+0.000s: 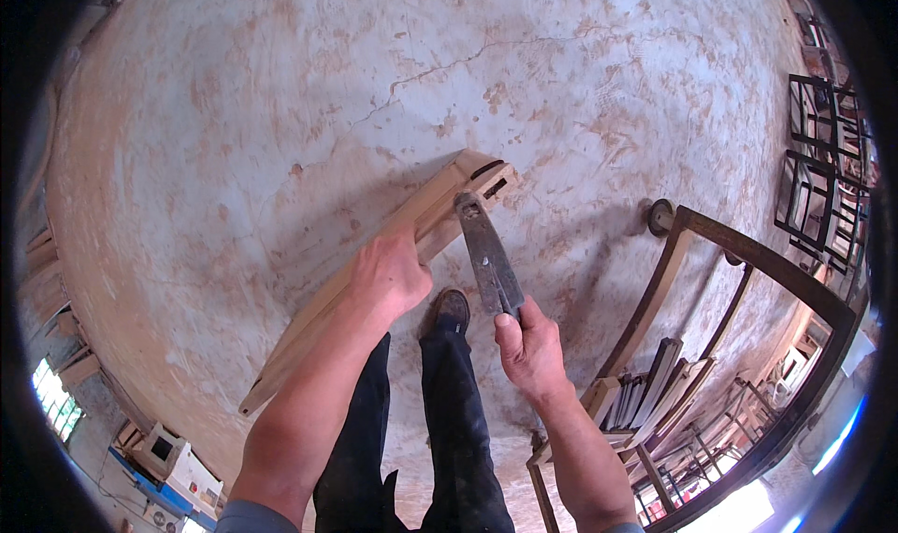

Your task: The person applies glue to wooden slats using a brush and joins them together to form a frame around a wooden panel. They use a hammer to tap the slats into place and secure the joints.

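My left hand (388,273) is closed around a long pale wooden workpiece (323,313), which slants from lower left to upper centre. A dark slot and a dark curved mark show at its far end. In my right hand (535,346) is a worn grey metal tool (488,262), long and flat, with a rounded narrow end and a broader part at my fingers. Its kind I cannot make out. That narrow end lies close to the workpiece's slotted end; whether they touch I cannot tell. My thumb presses on the tool's near end.
A wheeled frame cart (748,252) stands at the right, with wooden strips (655,393) stacked in it. Dark frames (823,159) stand at the far right. A white and blue machine (168,463) is at lower left. My shoe (450,310) is on the stained, cracked floor (561,93).
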Demonstrator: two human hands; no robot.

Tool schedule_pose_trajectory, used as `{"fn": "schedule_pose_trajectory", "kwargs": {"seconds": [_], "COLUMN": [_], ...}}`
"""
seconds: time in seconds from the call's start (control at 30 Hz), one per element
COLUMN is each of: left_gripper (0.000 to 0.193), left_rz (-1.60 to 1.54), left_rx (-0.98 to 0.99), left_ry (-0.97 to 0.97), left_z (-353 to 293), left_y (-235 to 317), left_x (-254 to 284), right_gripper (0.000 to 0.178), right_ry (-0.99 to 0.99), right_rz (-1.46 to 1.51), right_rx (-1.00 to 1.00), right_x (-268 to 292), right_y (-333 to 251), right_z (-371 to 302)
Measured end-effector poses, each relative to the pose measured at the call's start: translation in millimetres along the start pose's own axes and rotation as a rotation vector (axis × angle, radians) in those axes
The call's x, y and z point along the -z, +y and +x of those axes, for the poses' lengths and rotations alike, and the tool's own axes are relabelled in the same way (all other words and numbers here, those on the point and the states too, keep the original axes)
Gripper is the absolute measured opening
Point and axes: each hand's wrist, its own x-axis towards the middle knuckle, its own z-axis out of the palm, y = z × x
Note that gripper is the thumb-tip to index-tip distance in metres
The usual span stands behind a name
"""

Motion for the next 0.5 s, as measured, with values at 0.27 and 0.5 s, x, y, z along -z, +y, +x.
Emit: {"fn": "schedule_pose_trajectory", "kwargs": {"seconds": [0.27,0.5], "left_gripper": [0.05,0.046], "left_rz": [-0.02,-0.053], "left_rx": [-0.01,0.001], "left_ry": [0.037,0.034], "left_z": [2,4], "left_y": [1,1], "left_x": [-3,-9], "right_gripper": [0.034,0.039], "right_ry": [0.005,0.072], "right_rz": [0.001,-0.155], "right_rx": [-0.005,0.113], "right_x": [-1,1], "right_y": [4,-1], "right_z": [2,2]}}
